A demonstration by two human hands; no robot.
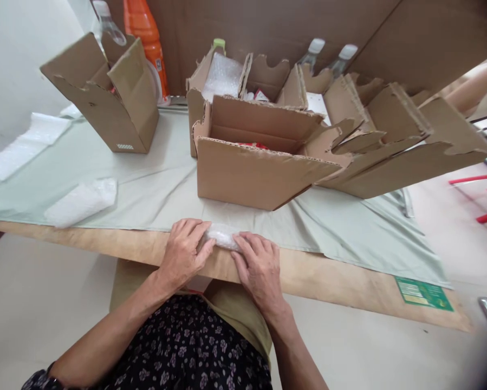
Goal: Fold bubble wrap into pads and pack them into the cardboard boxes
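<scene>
A small roll of bubble wrap [223,236] lies at the table's front edge, held at both ends. My left hand [186,248] closes over its left end, fingers on top and thumb at the near side. On the right end rests my right hand [260,265], its fingers bent over the wrap and its thumb below. Whatever the roll may contain is hidden. Just beyond my hands stands an open cardboard box [263,173] with something red inside. A flat piece of bubble wrap [83,202] lies to the left on the cloth.
More open boxes [389,157] stand at the back and right. A tall box [121,108] is at the back left, beside an orange bottle [143,32]. Bubble wrap [27,143] lies at the far left. A person's arm [476,84] shows at the right edge.
</scene>
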